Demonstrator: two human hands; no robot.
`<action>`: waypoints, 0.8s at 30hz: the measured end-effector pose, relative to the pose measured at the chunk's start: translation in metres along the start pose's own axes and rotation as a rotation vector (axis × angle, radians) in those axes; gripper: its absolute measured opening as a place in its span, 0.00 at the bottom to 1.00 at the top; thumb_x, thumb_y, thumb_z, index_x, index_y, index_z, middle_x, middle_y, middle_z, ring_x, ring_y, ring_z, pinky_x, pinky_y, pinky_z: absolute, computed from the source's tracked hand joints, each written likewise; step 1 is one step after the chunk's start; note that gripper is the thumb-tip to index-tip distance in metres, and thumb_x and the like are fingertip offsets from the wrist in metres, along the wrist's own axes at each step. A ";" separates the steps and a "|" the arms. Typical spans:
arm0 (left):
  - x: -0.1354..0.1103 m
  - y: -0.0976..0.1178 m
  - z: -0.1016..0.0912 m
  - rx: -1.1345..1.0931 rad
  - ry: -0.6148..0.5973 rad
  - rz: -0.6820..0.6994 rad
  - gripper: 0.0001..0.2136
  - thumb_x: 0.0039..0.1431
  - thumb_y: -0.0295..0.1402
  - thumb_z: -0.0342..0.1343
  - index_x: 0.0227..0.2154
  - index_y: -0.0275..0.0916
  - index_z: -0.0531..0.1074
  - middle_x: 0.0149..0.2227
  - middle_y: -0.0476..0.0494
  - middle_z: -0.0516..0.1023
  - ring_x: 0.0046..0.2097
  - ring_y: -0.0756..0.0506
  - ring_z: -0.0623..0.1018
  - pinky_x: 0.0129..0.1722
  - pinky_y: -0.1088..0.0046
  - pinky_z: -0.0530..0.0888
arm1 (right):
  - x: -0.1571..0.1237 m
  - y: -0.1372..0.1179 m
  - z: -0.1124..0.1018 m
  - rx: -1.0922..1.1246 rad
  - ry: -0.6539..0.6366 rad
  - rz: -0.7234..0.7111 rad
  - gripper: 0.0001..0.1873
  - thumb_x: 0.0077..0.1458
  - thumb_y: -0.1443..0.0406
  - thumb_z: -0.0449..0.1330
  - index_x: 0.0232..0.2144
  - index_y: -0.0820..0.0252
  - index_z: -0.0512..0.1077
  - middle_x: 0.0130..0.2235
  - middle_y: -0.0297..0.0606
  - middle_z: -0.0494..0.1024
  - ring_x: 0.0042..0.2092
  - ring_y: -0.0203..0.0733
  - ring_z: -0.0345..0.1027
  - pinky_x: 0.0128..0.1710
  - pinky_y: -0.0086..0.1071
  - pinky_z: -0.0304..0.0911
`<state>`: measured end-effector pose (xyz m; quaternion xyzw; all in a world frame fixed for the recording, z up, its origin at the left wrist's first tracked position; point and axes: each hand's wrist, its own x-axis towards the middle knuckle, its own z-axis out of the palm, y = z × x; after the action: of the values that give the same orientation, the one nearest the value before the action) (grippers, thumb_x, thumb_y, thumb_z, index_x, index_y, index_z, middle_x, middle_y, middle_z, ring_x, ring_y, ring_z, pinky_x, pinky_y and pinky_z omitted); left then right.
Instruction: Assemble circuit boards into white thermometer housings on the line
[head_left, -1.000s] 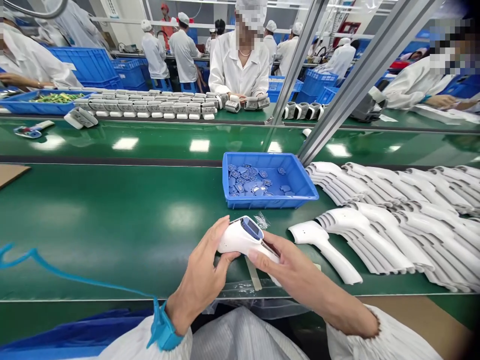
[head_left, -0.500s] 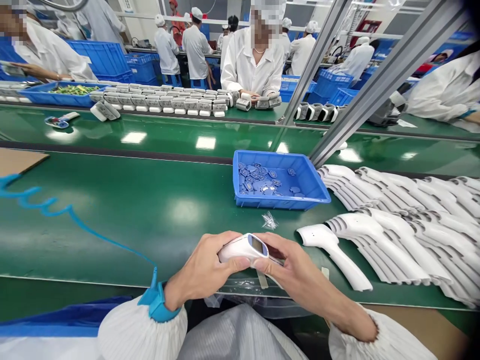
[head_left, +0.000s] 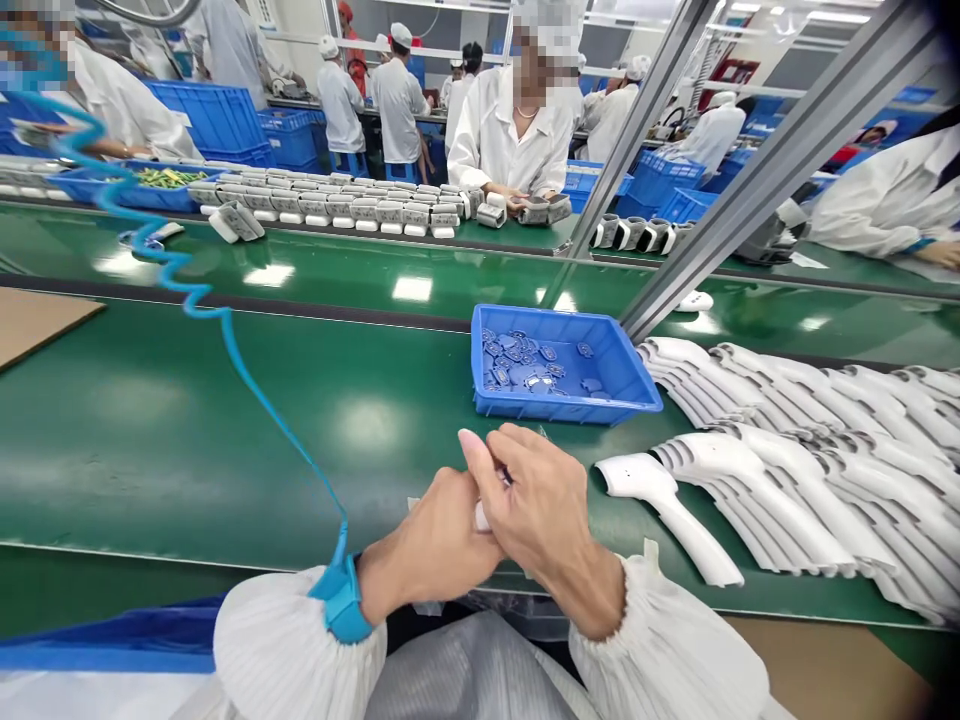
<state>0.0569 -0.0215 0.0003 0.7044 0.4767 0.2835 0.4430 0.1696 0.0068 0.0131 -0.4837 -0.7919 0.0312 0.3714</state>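
Both my hands are clasped together low over the green work surface point(head_left: 352, 420). Between them sits a white handheld thermometer point(head_left: 481, 517), of which only a small white patch shows. My left hand point(head_left: 442, 540) is closed around it from the left, its fingers mostly hidden. Over the top lies my right hand point(head_left: 538, 490), its fingers curled round the thermometer and its thumb pointing up and away. The display seen earlier is covered by my hands. A blue wrist strap point(head_left: 346, 600) with a coiled cord circles my left wrist.
Beyond my hands stands a blue bin point(head_left: 566, 408) of small blue plates. White curved housing halves point(head_left: 757, 490) lie in rows to the right, one single half point(head_left: 667, 500) nearest me. A slanted metal post point(head_left: 750, 170) rises behind. Co-workers sit across the line.
My right hand has swung over the top of the thermometer, covering its display. The hands have closed together, and the blue cord has swung upward at the left.
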 end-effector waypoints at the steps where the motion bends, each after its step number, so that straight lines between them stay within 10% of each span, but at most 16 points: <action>1: 0.001 -0.002 0.002 0.086 0.010 0.006 0.03 0.52 0.25 0.51 0.30 0.37 0.69 0.26 0.47 0.76 0.24 0.50 0.69 0.24 0.73 0.61 | 0.000 0.001 0.001 -0.025 0.009 -0.045 0.25 0.67 0.61 0.53 0.18 0.58 0.56 0.20 0.30 0.61 0.25 0.32 0.53 0.28 0.33 0.46; 4: 0.001 -0.004 0.002 0.283 0.064 0.007 0.07 0.50 0.24 0.51 0.32 0.35 0.70 0.27 0.43 0.77 0.24 0.47 0.71 0.24 0.71 0.59 | -0.001 0.005 -0.001 0.014 0.078 -0.090 0.25 0.67 0.64 0.53 0.16 0.58 0.55 0.19 0.30 0.60 0.24 0.32 0.53 0.27 0.33 0.46; 9: -0.002 -0.002 -0.006 -0.031 0.027 -0.102 0.13 0.56 0.39 0.60 0.40 0.39 0.69 0.36 0.46 0.80 0.31 0.46 0.75 0.26 0.73 0.65 | 0.000 0.009 -0.012 0.124 0.187 0.205 0.27 0.66 0.60 0.54 0.16 0.58 0.54 0.18 0.28 0.57 0.22 0.30 0.49 0.25 0.31 0.47; 18: 0.001 0.003 0.017 0.176 0.190 -0.129 0.09 0.60 0.38 0.54 0.38 0.38 0.69 0.30 0.44 0.77 0.26 0.46 0.73 0.25 0.72 0.60 | 0.007 0.016 -0.010 0.104 -0.017 0.194 0.31 0.68 0.55 0.49 0.14 0.59 0.66 0.18 0.33 0.69 0.22 0.32 0.60 0.27 0.31 0.51; 24: -0.020 0.006 -0.046 0.259 0.119 -0.247 0.14 0.60 0.47 0.56 0.30 0.40 0.69 0.24 0.51 0.73 0.24 0.48 0.70 0.24 0.74 0.60 | 0.074 0.069 -0.032 0.081 -0.294 0.265 0.20 0.66 0.56 0.54 0.28 0.58 0.78 0.30 0.32 0.81 0.32 0.36 0.73 0.34 0.29 0.60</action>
<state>0.0139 -0.0249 0.0266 0.6735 0.6175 0.2044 0.3512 0.2217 0.0918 0.0496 -0.5587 -0.7651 0.1817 0.2635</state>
